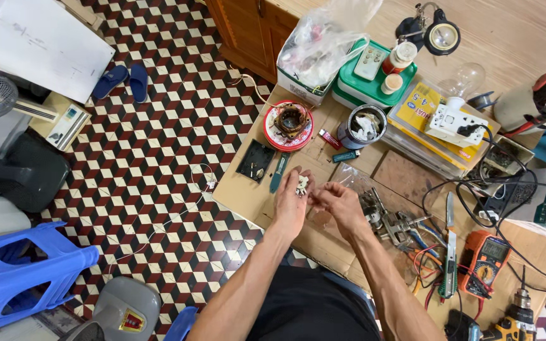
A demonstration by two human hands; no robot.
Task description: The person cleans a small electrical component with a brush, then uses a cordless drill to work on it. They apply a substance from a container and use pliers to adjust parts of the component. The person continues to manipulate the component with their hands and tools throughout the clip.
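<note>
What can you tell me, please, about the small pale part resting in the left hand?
The small pale part looks like a whitish, probably plastic piece with an irregular, lumpy outline; finer detail is too small to tell. It lies in the upturned palm of the left hand, near the fingers, held above the cardboard-covered bench. The right hand reaches towards it with fingertips close beside it; whether they touch it cannot be told.

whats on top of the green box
On the green box lie a white remote, a red-and-white bottle and a small cream jar. Its contents are hidden by the lid.
</note>
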